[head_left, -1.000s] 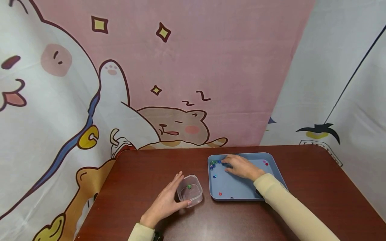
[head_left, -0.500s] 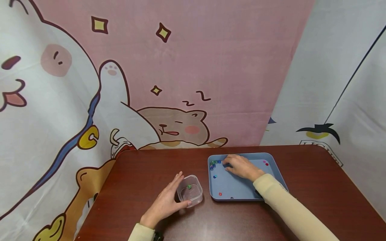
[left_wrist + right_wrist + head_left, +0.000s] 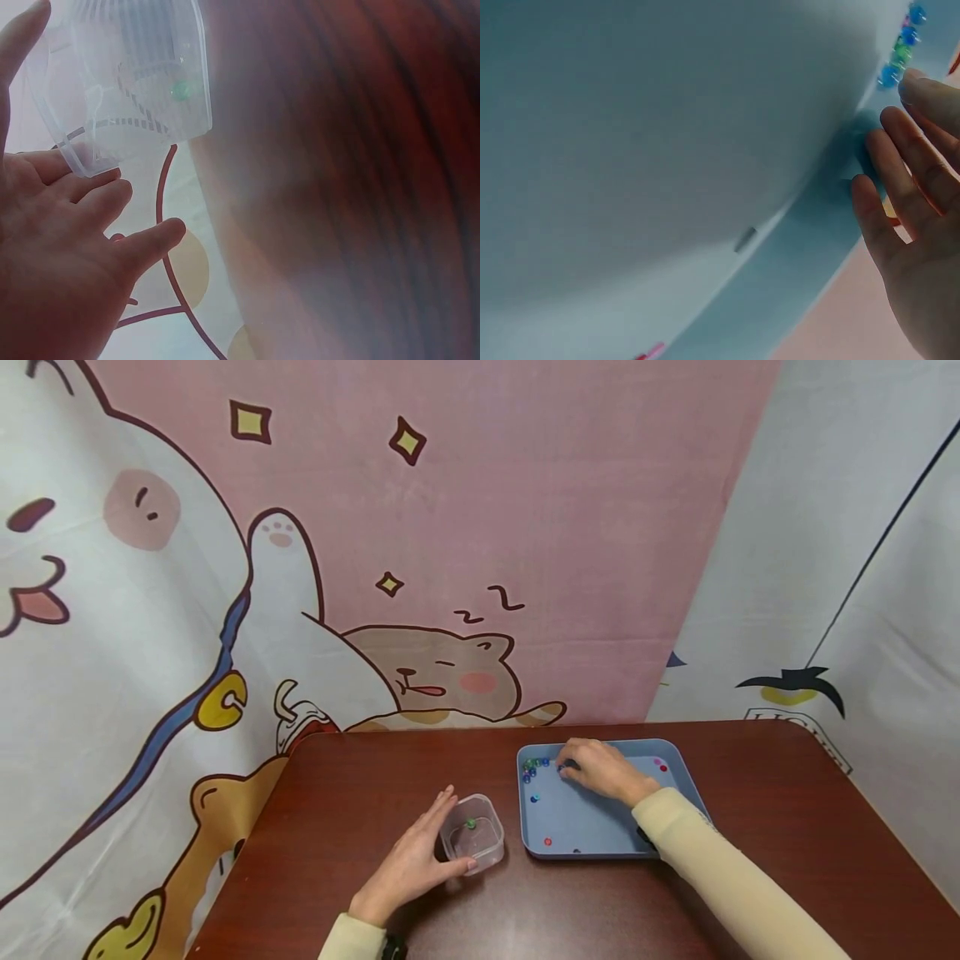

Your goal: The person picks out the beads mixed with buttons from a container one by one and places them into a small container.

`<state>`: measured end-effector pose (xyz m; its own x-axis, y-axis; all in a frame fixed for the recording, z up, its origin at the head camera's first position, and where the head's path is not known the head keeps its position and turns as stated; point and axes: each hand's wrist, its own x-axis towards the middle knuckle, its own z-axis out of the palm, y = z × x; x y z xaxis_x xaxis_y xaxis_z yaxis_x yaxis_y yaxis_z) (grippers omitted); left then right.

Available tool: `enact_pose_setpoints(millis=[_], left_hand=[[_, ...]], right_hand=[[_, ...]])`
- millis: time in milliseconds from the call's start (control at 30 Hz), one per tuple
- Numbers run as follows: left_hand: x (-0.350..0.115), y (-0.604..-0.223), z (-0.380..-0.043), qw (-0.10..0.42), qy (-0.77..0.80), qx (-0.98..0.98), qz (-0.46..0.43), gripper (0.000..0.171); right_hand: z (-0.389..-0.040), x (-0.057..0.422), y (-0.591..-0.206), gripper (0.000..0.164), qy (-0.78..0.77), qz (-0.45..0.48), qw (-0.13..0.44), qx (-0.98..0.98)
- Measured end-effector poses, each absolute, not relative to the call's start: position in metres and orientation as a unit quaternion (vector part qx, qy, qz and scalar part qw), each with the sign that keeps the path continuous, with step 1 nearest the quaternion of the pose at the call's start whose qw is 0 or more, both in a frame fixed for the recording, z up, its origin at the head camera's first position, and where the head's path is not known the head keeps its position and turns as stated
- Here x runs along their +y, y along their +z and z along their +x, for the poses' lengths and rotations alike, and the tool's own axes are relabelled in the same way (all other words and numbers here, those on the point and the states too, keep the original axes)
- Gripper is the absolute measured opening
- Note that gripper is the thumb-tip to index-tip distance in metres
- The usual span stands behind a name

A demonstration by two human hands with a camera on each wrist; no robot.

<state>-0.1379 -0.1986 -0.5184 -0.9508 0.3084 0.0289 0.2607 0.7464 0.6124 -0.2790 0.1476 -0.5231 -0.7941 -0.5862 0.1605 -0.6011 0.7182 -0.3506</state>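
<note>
My left hand (image 3: 408, 858) holds a small clear plastic container (image 3: 491, 852) at its left side, thumb along the near wall and fingers toward the far one. Inside it lies a green bead (image 3: 471, 824). Over the far part of a blue tray (image 3: 600, 828), my right hand (image 3: 603, 772) has its fingers bent downward. A dark blue bead (image 3: 561, 767) shows at its thumb and fingertips, seemingly pinched there, partly hidden. Several blue and green beads (image 3: 532, 768) cluster in the tray's far left corner. In the right wrist view some beads (image 3: 901, 54) line up beyond the thumb.
Elsewhere in the tray are a blue bead (image 3: 535, 798), a red bead (image 3: 548, 842), a dark bead (image 3: 577, 851) by the near rim, and a red bead (image 3: 663, 768) beside a pink one at the right. The brown table (image 3: 360, 777) meets a printed cloth (image 3: 585, 568) behind.
My right hand has drawn slightly to the right, away from the corner cluster, and the dark blue bead at its fingertips has shifted with it. The left hand and container stay put.
</note>
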Motion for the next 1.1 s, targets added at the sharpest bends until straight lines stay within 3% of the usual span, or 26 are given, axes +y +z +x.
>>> enact_pose_setpoints(millis=[533, 1100], left_hand=[[-0.198, -0.516, -0.138, 0.041, 0.319, 0.934, 0.154, 0.103], [-0.198, -0.517, -0.138, 0.037, 0.323, 0.934, 0.150, 0.103]], right_hand=[[-0.264, 0.158, -0.475, 0.016, 0.225, 0.332, 0.086, -0.912], [-0.230, 0.151, -0.460, 0.020, 0.285, 0.330, 0.129, -0.891]])
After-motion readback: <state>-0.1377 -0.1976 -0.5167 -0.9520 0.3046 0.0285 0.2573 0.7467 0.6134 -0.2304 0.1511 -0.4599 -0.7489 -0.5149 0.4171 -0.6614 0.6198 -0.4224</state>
